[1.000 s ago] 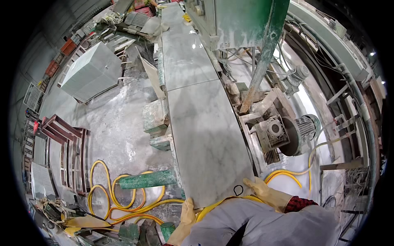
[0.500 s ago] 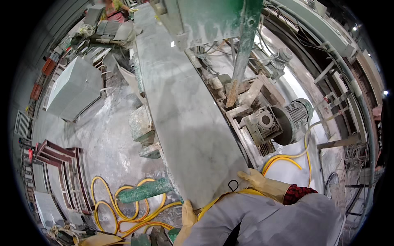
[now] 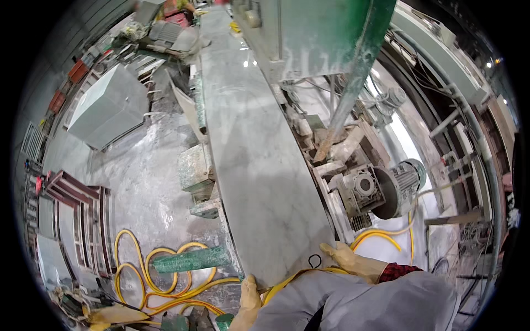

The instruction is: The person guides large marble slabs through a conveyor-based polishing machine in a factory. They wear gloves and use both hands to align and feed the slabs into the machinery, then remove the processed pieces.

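A long grey-white stone slab (image 3: 265, 182), marble-like with faint veins, stretches away from me and passes beside a tall green machine housing (image 3: 326, 38). My left hand (image 3: 247, 300), in a cream rubber glove, grips the near left corner, its thumb side showing and its other fingers hidden. At the near right corner, my right hand (image 3: 356, 261), gloved alike, closes around the slab's edge. A small black loop (image 3: 314, 261) shows on the slab near my right hand. The slab's near edge lies close against my grey apron (image 3: 353, 300).
Yellow hose (image 3: 122, 265) coils on the floor at left, crossed by a green bar (image 3: 190, 259). A motor (image 3: 406, 179) with gearing stands right of the slab. Farther left are a pale block (image 3: 107, 107) and dark red frames (image 3: 77, 196). Another person (image 3: 179, 6) is partly visible at the far end.
The view has shifted, so the far slab and machine sit farther right and lower. Both hands keep their holds at the slab's near corners.
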A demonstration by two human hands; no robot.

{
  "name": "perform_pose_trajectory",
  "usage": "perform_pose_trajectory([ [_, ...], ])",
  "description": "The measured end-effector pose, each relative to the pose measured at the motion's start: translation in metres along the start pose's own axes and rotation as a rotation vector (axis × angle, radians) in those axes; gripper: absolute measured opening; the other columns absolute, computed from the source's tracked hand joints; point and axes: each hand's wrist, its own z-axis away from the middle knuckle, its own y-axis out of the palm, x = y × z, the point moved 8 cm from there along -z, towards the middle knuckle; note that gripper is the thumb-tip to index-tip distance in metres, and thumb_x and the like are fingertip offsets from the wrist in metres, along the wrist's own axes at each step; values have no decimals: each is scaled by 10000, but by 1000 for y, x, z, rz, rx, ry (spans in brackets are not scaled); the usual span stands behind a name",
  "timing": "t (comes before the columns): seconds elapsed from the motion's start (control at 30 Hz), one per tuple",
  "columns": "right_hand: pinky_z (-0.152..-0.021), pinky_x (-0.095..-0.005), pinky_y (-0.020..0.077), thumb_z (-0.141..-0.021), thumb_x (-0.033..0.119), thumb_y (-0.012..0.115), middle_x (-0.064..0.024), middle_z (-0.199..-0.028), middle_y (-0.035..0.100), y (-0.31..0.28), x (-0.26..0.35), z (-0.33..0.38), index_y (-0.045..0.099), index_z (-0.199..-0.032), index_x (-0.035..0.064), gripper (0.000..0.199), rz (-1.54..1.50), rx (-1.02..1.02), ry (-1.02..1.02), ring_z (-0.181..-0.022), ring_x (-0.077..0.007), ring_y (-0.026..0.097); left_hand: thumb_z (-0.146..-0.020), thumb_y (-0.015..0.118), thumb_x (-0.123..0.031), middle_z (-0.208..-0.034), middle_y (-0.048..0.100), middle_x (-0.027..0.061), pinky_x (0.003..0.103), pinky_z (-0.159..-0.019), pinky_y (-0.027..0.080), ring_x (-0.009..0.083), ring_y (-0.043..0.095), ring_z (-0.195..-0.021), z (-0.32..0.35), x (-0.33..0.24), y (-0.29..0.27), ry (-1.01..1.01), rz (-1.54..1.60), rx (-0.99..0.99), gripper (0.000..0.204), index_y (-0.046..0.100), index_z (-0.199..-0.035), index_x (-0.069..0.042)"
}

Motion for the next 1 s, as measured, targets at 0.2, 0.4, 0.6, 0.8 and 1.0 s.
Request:
perform_pose_trajectory([
  [0.2,-866,-393,565,-997,502,775,-58,-1081,751,-4,5,-8,714,-1205,53,499,44,-121,52,-1007,-207,684,-1157,496,-456,-1085,732,68,322,-707,628,187,710,-837,3,-19,16,-88,143,-161,426,634,-1186,-53],
  [0.4,-973,-461,618,-1043,431,728,-120,-1278,747,-2,-15,4,655,-1341,48,490,-548,135,317,-1134,-283,739,-1144,551,-442,-1107,733,28,254,-622,599,134,695,-853,-10,-16,19,-81,294,-242,351,635,-1191,-105],
  [0.6,-876,-386,627,-1050,367,720,-132,-1169,752,-36,-24,29,672,-1299,50,406,-309,-96,198,-926,-248,736,-1099,587,-512,-1332,689,107,404,-930,595,251,680,-1154,-10,-1,14,-210,485,-73,548,596,-1443,-85],
  [0.8,-612,-372,497,-1009,224,708,-109,-737,669,-53,32,40,715,-997,32,193,433,-403,-816,-625,-206,600,-1091,571,-557,-1397,680,218,409,-1045,566,330,687,-1237,40,21,-39,-260,313,-46,702,546,-1499,14],
  [1.0,-806,-515,541,-988,238,642,-214,-1001,718,159,126,82,691,-1110,24,251,1098,44,-966,-908,-397,696,-1115,531,-516,-1410,667,241,437,-993,595,350,686,-1230,70,101,-100,-309,474,-326,653,546,-1459,39],
])
